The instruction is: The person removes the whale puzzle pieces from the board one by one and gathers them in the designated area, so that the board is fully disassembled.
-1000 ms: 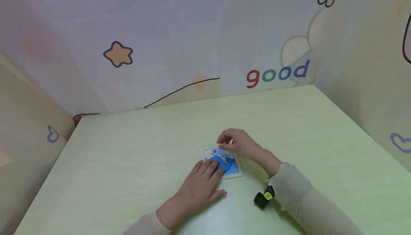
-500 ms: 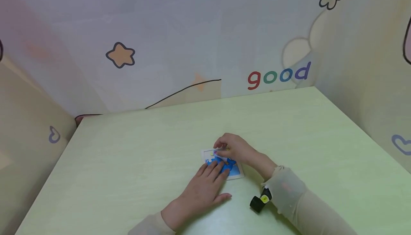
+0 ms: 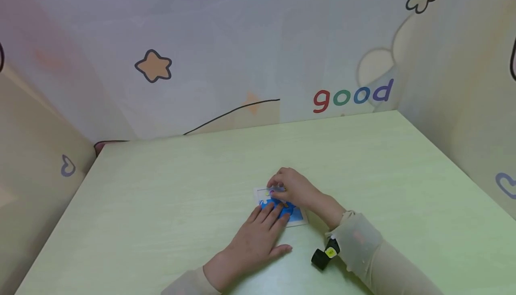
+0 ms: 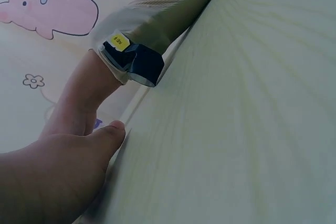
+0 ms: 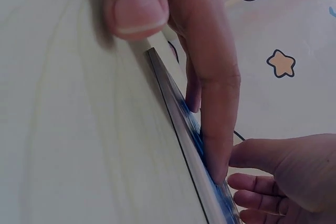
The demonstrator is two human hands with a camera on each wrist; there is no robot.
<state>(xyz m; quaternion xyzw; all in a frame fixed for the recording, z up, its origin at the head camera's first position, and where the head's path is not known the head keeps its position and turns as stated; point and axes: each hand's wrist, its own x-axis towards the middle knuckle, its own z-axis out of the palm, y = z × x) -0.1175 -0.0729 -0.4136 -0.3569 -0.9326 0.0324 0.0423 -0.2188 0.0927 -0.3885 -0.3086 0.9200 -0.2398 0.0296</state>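
A small square jigsaw puzzle (image 3: 297, 216) with a pale frame and a blue animal picture lies on the table. My left hand (image 3: 254, 239) rests on its lower left part, fingers straight and spread, thumb out to the side. My right hand (image 3: 296, 187) is at the puzzle's top, thumb and fingers curled, pinching a pale puzzle piece (image 3: 278, 189) mostly hidden by them. In the right wrist view the puzzle (image 5: 184, 135) shows edge-on, with the left index finger (image 5: 218, 103) on its face and the right hand (image 5: 310, 171) beyond.
The pale green table (image 3: 141, 214) extends around both hands. A patterned wall (image 3: 209, 53) rises behind it, and side walls stand left and right. A black wrist camera (image 3: 321, 259) hangs below the right sleeve, close to the tabletop.
My right hand has come down and slightly left onto the puzzle's upper part, its thumb lower over the picture. My left hand stays on the puzzle; the view has shifted slightly.
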